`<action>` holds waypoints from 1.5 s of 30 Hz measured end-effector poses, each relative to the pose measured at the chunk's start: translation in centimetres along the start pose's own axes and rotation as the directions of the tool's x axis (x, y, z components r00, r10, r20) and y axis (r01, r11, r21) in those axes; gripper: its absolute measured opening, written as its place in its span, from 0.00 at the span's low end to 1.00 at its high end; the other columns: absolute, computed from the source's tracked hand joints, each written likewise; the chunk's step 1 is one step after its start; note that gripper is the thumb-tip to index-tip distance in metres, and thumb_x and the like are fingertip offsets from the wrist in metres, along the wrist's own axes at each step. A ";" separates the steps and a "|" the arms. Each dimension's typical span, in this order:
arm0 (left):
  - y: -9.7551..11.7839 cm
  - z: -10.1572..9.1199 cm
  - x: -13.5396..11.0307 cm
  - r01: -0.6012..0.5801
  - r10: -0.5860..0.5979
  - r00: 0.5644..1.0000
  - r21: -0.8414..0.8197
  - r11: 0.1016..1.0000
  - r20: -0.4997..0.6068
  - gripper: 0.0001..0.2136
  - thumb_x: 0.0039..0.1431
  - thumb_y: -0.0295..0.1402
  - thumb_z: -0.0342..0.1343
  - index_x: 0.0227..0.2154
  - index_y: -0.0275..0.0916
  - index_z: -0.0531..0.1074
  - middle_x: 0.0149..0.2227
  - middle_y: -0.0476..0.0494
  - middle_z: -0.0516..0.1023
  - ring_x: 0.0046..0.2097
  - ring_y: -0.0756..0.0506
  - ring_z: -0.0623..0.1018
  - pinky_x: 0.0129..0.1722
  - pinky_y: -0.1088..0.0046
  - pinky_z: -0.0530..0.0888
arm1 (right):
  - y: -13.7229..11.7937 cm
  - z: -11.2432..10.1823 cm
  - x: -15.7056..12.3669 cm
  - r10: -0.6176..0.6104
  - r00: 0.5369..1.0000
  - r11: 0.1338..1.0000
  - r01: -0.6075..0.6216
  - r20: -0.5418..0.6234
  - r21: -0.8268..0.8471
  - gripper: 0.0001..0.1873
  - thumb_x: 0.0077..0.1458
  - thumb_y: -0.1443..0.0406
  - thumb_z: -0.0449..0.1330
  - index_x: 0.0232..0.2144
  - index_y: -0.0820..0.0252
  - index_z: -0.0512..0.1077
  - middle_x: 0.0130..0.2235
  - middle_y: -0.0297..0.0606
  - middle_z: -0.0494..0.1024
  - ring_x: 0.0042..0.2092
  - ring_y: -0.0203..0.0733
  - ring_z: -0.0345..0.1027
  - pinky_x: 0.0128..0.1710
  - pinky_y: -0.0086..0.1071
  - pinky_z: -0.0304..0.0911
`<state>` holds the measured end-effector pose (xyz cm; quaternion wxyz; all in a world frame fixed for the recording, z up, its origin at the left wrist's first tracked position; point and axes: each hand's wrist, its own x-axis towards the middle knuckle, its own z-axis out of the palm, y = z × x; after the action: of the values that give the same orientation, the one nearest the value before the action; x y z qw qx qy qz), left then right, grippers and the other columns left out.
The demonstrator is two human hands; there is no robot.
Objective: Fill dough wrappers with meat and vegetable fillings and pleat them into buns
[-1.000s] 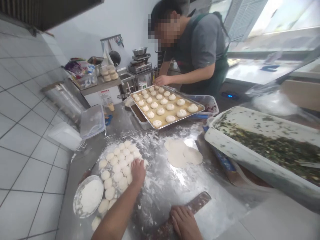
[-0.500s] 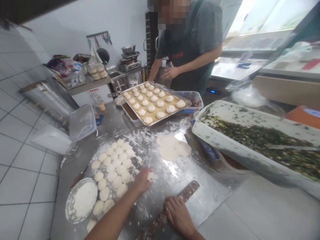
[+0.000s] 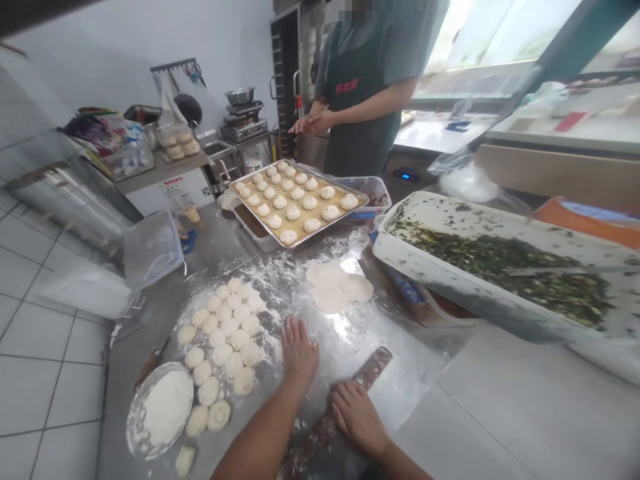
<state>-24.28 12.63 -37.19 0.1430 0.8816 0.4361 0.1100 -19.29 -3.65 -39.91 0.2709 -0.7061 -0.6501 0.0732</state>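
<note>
My left hand [image 3: 299,353] is lying open on the floured steel table [image 3: 400,373], fingers spread wide and holding nothing, with the dough balls [image 3: 225,327] just to its left and the flattened dough rounds [image 3: 333,288] up and to its right. My right hand [image 3: 357,417] is resting across a dark wooden rolling pin [image 3: 373,369], whose long axis is slanting from the bottom edge toward the centre right; I can't tell whether it's gripping. My left hand is the nearer to both the balls and the rounds. Farther out, a co-worker's hands [image 3: 310,123] are meeting at upper centre, beyond a metal tray of buns [image 3: 253,170] — and a bowl of flour [image 3: 165,408] is sitting at lower left.
</note>
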 end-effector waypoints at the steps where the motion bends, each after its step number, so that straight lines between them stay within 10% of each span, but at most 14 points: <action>1: -0.3 0.0 0.2 0.025 -0.025 1.000 -0.024 0.999 0.004 0.27 0.53 0.36 0.44 0.56 0.34 0.48 0.61 0.37 0.44 0.61 0.41 0.42 0.59 0.58 0.44 | 0.0 0.0 0.0 0.000 1.000 1.000 0.000 0.001 -0.004 0.12 0.55 0.69 0.44 0.29 0.60 0.66 0.32 0.39 0.66 0.37 0.42 0.56 0.41 0.40 0.49; 7: -3.3 -2.6 -2.6 0.111 -0.109 0.994 -0.067 0.992 0.028 0.20 0.51 0.36 0.48 0.47 0.35 0.61 0.57 0.35 0.53 0.60 0.41 0.48 0.57 0.63 0.51 | 0.0 0.0 -0.1 0.002 1.000 1.000 -0.002 0.009 -0.012 0.11 0.55 0.68 0.44 0.29 0.60 0.66 0.32 0.39 0.66 0.37 0.42 0.56 0.41 0.40 0.49; 11: -2.6 -4.6 -5.1 0.127 -0.119 0.990 -0.112 0.986 0.075 0.08 0.48 0.31 0.50 0.33 0.38 0.66 0.37 0.43 0.71 0.43 0.45 0.69 0.44 0.67 0.65 | 0.0 -0.3 -0.2 -0.022 1.000 1.000 0.022 -0.006 -0.007 0.10 0.55 0.68 0.45 0.29 0.60 0.65 0.32 0.37 0.66 0.37 0.42 0.56 0.41 0.39 0.48; 18: -1.3 -6.8 -2.2 0.108 -0.105 0.994 -0.176 0.978 0.027 0.10 0.52 0.35 0.46 0.37 0.40 0.65 0.34 0.48 0.73 0.35 0.50 0.72 0.37 0.73 0.69 | 0.3 -0.7 -0.7 -0.060 0.997 0.998 0.061 -0.058 0.018 0.09 0.55 0.68 0.46 0.28 0.60 0.65 0.32 0.37 0.66 0.37 0.41 0.57 0.42 0.39 0.48; 26: 0.2 -2.6 -0.2 0.058 -0.060 0.997 -0.037 0.998 -0.055 0.21 0.53 0.35 0.45 0.51 0.38 0.58 0.58 0.41 0.55 0.60 0.44 0.48 0.58 0.60 0.45 | 0.6 -0.6 -1.0 -0.084 0.993 0.996 0.087 -0.083 0.030 0.06 0.53 0.69 0.48 0.28 0.59 0.65 0.32 0.36 0.66 0.37 0.42 0.57 0.43 0.39 0.48; 36: -2.1 -4.1 -0.6 0.171 -0.159 0.971 -0.056 0.984 0.178 0.09 0.45 0.36 0.54 0.31 0.38 0.67 0.36 0.44 0.72 0.43 0.44 0.70 0.46 0.65 0.65 | 4.3 -2.4 -0.1 -0.021 0.989 1.000 0.021 -0.147 -0.002 0.08 0.53 0.66 0.48 0.35 0.61 0.65 0.39 0.41 0.66 0.43 0.45 0.56 0.49 0.44 0.46; 40: -2.2 -2.5 -0.5 0.260 -0.220 0.925 -0.096 0.961 0.309 0.13 0.50 0.35 0.49 0.38 0.35 0.65 0.36 0.42 0.73 0.36 0.48 0.73 0.37 0.70 0.69 | 5.4 -3.2 -0.1 0.046 0.984 0.997 -0.055 -0.171 -0.047 0.08 0.54 0.66 0.47 0.34 0.61 0.65 0.39 0.41 0.66 0.43 0.44 0.57 0.51 0.45 0.44; 45: -0.1 -1.0 -2.1 0.226 -0.146 0.856 -0.104 0.969 0.495 0.17 0.33 0.26 0.60 0.32 0.38 0.69 0.35 0.46 0.75 0.39 0.45 0.73 0.40 0.69 0.69 | 4.5 -2.7 3.8 0.148 0.973 0.979 -0.169 -0.177 -0.110 0.07 0.53 0.67 0.47 0.31 0.62 0.64 0.35 0.41 0.66 0.38 0.44 0.58 0.42 0.41 0.54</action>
<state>-25.93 11.13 -36.46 0.3270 0.8203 0.4597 -0.0939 -13.58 -0.82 -38.88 0.2737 -0.7750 -0.5696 -0.0057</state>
